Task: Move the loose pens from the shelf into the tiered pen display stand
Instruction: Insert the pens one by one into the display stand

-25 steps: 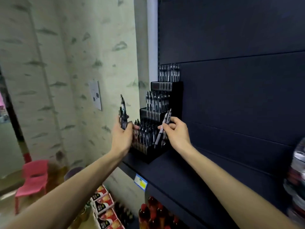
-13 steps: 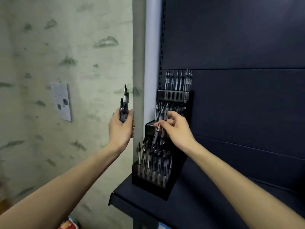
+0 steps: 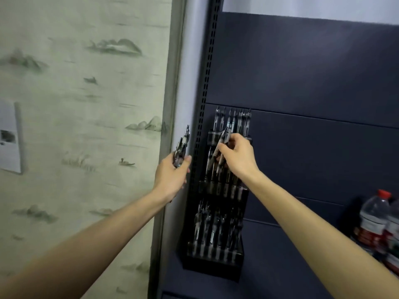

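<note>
On the dark shelf (image 3: pixel 280 266) against the slotted upright (image 3: pixel 205 83), the tiered pen display stand (image 3: pixel 216 262) stood with its three rows facing the camera, each row already carrying upright pens; only the head view was available. The right hand (image 3: pixel 239 156) was at the upper part of the stand, fingers and thumb curled round two pens (image 3: pixel 222 147) held tilted, tips down toward the middle tier and caps near the top tier, a posture judged consistent with feeding them into free slots there. The left hand (image 3: pixel 172 175) was held just left of the stand, in front of the pale pillar, fingers closed round a small bundle of spare pens (image 3: pixel 182 147) pointing upward; this was judged to be the reserve stock, kept close so the right hand could draw from it. No loose pens could be seen lying on the shelf surface, so the remaining stock appeared to be in the hands. The exact slot targeted was hidden behind the right hand, and whether the pen tips had entered any slot could not be determined. The count of pens in the left hand was unclear owing to blur. Water bottles (image 3: pixel 375 223) at the right edge were cut off by the frame. A printed notice (image 3: pixel 8 137) on the patterned wall (image 3: pixel 86 83) was also cropped and unreadable.
</note>
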The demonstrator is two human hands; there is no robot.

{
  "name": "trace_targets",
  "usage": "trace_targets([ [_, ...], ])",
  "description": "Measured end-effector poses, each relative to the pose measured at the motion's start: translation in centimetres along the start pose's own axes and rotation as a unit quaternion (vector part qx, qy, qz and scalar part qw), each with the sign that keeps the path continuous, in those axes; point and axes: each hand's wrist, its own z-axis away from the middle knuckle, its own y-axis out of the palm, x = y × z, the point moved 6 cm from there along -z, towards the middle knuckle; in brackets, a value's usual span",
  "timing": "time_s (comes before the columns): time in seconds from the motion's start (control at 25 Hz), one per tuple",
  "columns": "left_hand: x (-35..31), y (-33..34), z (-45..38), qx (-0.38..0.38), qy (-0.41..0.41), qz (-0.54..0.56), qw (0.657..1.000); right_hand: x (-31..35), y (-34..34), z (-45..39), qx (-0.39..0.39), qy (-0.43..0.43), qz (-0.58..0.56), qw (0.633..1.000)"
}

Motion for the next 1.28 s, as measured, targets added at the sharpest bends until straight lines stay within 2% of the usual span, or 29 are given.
trace_targets([
  [0.2, 1.3, 1.5, -1.4, -0.007, -0.025, 0.016, 1.000, 1.2, -0.6, -1.6, 0.011, -0.025, 0.112, 0.993],
  [0.4, 1.7, 1.9, -1.6, -0.005, -0.032, 0.015, 0.999, 1.1, 0.4, -0.8, 0.003, -0.043, 0.125, 0.991],
  [0.92, 3.2, 0.9, -1.5, 0.011, -0.015, -0.002, 1.000, 1.9, -0.1, -0.9, -0.051, -0.008, 0.164, 0.985],
  [1.28, 3.8, 0.3, -1.3, 0.019, -0.021, -0.005, 1.000, 1.5, 0.8, -2.4, -0.016, 0.010, 0.190, 0.982],
])
